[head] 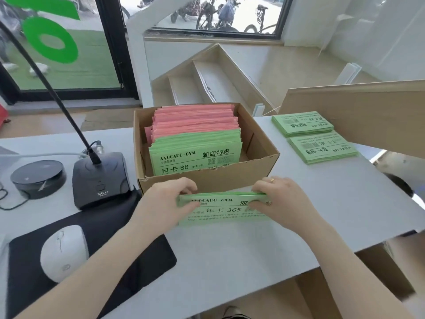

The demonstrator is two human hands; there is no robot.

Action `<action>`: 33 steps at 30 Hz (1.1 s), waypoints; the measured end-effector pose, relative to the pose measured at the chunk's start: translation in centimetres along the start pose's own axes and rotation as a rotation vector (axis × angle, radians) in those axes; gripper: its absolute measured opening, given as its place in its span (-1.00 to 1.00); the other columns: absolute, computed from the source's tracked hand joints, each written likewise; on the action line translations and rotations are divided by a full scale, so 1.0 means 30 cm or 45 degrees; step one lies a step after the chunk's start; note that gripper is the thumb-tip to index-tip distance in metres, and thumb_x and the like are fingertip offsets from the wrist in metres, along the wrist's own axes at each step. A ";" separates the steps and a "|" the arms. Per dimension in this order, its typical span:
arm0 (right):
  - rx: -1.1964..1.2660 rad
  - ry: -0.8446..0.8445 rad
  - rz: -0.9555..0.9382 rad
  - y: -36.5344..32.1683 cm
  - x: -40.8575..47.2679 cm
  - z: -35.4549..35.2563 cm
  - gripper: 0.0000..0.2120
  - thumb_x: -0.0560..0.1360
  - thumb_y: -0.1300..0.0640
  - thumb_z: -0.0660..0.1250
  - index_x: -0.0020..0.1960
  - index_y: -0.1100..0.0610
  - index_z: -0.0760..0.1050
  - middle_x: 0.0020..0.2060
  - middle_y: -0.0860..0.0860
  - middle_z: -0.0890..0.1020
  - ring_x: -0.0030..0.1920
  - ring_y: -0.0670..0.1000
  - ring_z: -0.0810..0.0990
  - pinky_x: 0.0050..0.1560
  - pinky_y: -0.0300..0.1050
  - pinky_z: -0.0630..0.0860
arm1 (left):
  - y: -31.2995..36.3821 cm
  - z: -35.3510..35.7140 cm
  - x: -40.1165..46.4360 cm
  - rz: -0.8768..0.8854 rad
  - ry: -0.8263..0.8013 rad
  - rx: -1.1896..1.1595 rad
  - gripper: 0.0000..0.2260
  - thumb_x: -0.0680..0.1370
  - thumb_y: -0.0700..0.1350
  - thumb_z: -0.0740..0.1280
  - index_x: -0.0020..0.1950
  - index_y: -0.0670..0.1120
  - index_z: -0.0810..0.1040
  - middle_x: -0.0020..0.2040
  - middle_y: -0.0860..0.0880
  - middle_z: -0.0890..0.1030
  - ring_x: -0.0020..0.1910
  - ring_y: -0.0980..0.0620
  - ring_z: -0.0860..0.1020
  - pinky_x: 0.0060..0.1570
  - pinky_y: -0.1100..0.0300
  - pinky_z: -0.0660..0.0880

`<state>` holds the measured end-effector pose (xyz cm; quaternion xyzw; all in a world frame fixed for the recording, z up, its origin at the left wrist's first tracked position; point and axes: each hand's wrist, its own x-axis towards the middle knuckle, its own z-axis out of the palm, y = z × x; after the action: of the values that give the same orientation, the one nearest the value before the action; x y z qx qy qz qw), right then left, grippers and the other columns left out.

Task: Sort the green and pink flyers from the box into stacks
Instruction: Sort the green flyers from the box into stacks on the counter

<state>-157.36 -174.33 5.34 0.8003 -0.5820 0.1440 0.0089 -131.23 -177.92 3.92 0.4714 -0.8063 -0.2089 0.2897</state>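
Two green flyer stacks (pixel 302 123) (pixel 323 147) lie at 2 o'clock of the cardboard box (pixel 207 180); inside it stand pink flyers (pixel 195 122) behind green flyers (pixel 195 155). Left hand (pixel 170 199) and right hand (pixel 282 199) both grasp one green bundle (pixel 220 209) at 6 o'clock. Grey desk (pixel 299 215); mouse (pixel 63 252), microphone base (pixel 101 178), round speaker (pixel 38 178) at 8–9 o'clock.

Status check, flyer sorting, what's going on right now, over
Left hand and right hand both grip a green flyer bundle before the box. Two green stacks already out. Nothing in the way.
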 end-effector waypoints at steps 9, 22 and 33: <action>1.951 0.206 0.667 0.053 -0.100 0.098 -0.63 0.30 0.21 0.50 0.03 0.13 0.44 -0.17 0.00 0.67 -0.12 -0.03 0.62 -0.10 -0.17 0.53 | -0.011 0.112 -0.072 -0.592 -0.026 -1.122 -0.82 0.50 -0.34 0.31 0.01 -0.09 0.54 -0.07 0.08 0.69 -0.02 0.06 0.63 -0.01 0.18 0.54; 1.554 0.342 0.859 0.067 -0.112 0.089 -0.86 0.45 0.40 0.32 -0.10 0.18 0.45 -0.17 0.04 0.66 -0.14 0.00 0.61 -0.12 -0.18 0.51 | 0.033 0.176 -0.026 -0.291 -0.092 -0.831 -0.77 0.56 -0.23 0.25 0.06 0.12 0.39 -0.03 0.33 0.58 0.00 0.42 0.52 -0.02 0.46 0.41; 0.899 0.543 0.413 0.143 -0.023 -0.122 -0.65 0.43 0.17 0.35 0.19 0.00 0.43 0.11 -0.20 0.55 0.19 -0.28 0.44 0.24 -0.35 0.31 | 0.295 0.146 0.214 0.440 0.091 -0.072 -0.80 0.51 -0.10 0.18 0.12 0.04 0.33 -0.25 0.01 0.59 -0.39 -0.08 0.52 -0.38 0.10 0.45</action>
<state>-162.37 -174.40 8.02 0.6049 -0.6005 0.4954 -0.1679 -142.29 -179.15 7.79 0.3246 -0.8583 -0.1617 0.3629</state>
